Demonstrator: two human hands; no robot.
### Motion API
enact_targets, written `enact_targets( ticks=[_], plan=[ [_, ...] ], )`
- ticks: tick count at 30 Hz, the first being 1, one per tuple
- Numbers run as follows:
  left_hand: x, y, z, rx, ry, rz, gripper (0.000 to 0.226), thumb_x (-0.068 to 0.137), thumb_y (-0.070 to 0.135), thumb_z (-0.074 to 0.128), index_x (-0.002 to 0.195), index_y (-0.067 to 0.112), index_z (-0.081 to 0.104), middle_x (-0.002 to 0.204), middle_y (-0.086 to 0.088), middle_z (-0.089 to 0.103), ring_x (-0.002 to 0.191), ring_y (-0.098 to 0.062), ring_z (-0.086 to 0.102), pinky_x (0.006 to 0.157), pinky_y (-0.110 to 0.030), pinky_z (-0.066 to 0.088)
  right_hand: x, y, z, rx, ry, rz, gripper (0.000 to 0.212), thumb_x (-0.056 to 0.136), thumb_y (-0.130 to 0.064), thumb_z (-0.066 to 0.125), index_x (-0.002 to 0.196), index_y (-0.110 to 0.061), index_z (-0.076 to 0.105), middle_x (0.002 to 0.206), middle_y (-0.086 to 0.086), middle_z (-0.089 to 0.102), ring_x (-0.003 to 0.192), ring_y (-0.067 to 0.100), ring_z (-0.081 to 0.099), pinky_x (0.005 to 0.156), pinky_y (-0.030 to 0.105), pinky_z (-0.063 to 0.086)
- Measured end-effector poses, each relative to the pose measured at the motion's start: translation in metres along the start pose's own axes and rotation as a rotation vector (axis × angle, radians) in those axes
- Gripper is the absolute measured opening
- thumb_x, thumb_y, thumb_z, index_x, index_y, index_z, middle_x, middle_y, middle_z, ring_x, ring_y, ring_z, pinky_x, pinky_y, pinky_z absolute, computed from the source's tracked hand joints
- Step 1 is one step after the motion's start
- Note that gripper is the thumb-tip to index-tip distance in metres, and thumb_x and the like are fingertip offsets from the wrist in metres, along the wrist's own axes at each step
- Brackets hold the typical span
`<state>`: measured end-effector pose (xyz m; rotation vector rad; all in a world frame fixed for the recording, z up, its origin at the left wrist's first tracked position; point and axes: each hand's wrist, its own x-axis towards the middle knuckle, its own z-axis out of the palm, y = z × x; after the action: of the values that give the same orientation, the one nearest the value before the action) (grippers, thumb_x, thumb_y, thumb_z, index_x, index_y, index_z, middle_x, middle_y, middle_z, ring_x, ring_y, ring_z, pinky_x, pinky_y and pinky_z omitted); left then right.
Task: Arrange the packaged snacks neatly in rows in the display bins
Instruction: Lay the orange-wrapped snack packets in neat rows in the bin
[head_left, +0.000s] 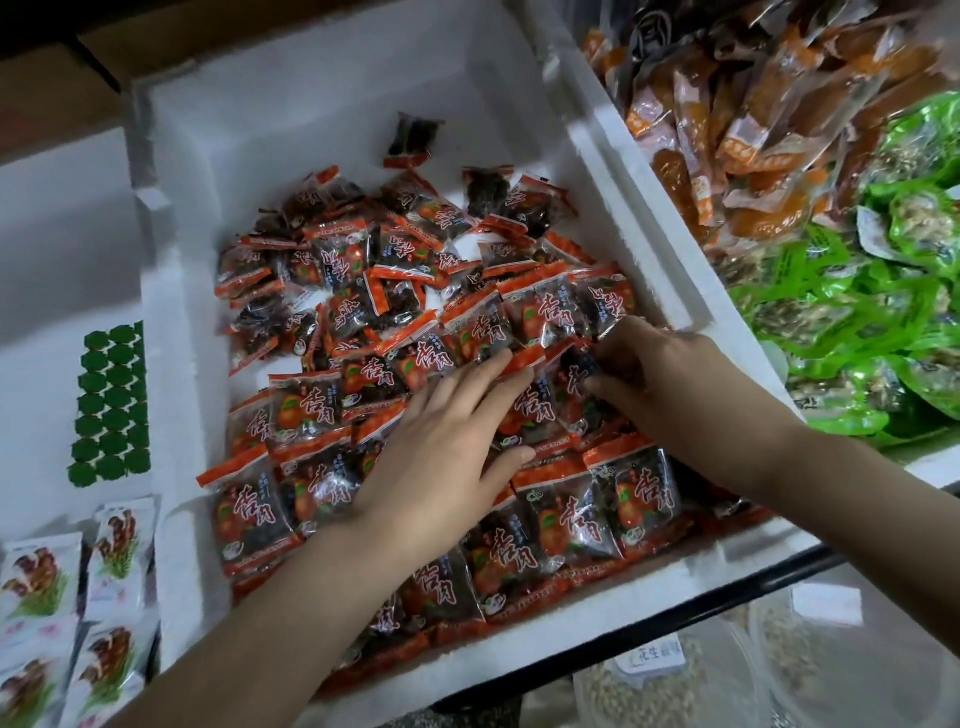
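Snack packets (358, 254), red-and-black, several dozen and too overlapped for an exact count, lie in one white foam bin (613, 171): ordered rows at the near side, a loose heap behind. Two hands present. Left hand (441, 441): fingers (493, 366) straight, pressed flat on the rows. Right hand (675, 379): fingers curled, pinching one packet (569, 382) near the right wall.

Red-and-black snack packets (550, 525) in a white foam bin (322, 119); green packets (883, 332) beside.
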<state>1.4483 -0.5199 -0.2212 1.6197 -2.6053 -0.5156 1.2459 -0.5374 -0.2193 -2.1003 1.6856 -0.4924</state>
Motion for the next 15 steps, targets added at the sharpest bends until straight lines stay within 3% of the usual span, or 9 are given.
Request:
enact_targets(
  ticks=[5, 9, 12, 15],
  plan=[
    [0.000, 0.000, 0.002, -0.012, -0.022, -0.007, 0.062, 0.096, 0.049, 0.031, 0.148, 0.038, -0.002, 0.152, 0.023, -0.014, 0.141, -0.001, -0.012, 0.113, -0.025, -0.011, -0.004, 0.003, -0.002, -0.305, 0.025, -0.054, 0.038, 0.088, -0.051, 0.048, 0.098, -0.014, 0.053, 0.098, 0.002, 0.052, 0.089, 0.023, 0.055, 0.059, 0.027, 0.031],
    [-0.001, -0.002, 0.006, -0.085, -0.040, 0.007, 0.059, 0.097, 0.048, 0.024, 0.146, 0.041, -0.008, 0.148, 0.025, -0.023, 0.139, 0.002, -0.020, 0.113, -0.024, -0.015, -0.002, 0.005, -0.007, -0.397, 0.064, -0.104, 0.038, 0.085, -0.045, 0.049, 0.081, -0.009, 0.060, 0.080, 0.006, 0.057, 0.072, 0.029, 0.062, 0.048, 0.026, 0.037],
    [-0.002, -0.003, 0.002, -0.168, -0.010, 0.019, 0.055, 0.096, 0.049, 0.022, 0.148, 0.042, 0.004, 0.152, 0.026, -0.014, 0.139, 0.006, -0.017, 0.108, -0.015, -0.016, 0.013, -0.003, -0.011, -0.294, 0.113, -0.116, 0.034, 0.089, -0.041, 0.047, 0.094, -0.010, 0.058, 0.088, 0.007, 0.058, 0.077, 0.027, 0.060, 0.058, 0.029, 0.044],
    [0.001, -0.013, -0.011, -0.212, 0.108, 0.000, 0.051, 0.095, 0.046, 0.027, 0.145, 0.039, 0.024, 0.151, 0.025, 0.009, 0.136, 0.009, -0.001, 0.110, -0.013, -0.007, 0.045, -0.020, -0.006, -0.105, 0.113, -0.192, 0.029, 0.092, -0.031, 0.050, 0.111, -0.009, 0.054, 0.105, 0.008, 0.058, 0.093, 0.024, 0.057, 0.076, 0.031, 0.043]
  ],
)
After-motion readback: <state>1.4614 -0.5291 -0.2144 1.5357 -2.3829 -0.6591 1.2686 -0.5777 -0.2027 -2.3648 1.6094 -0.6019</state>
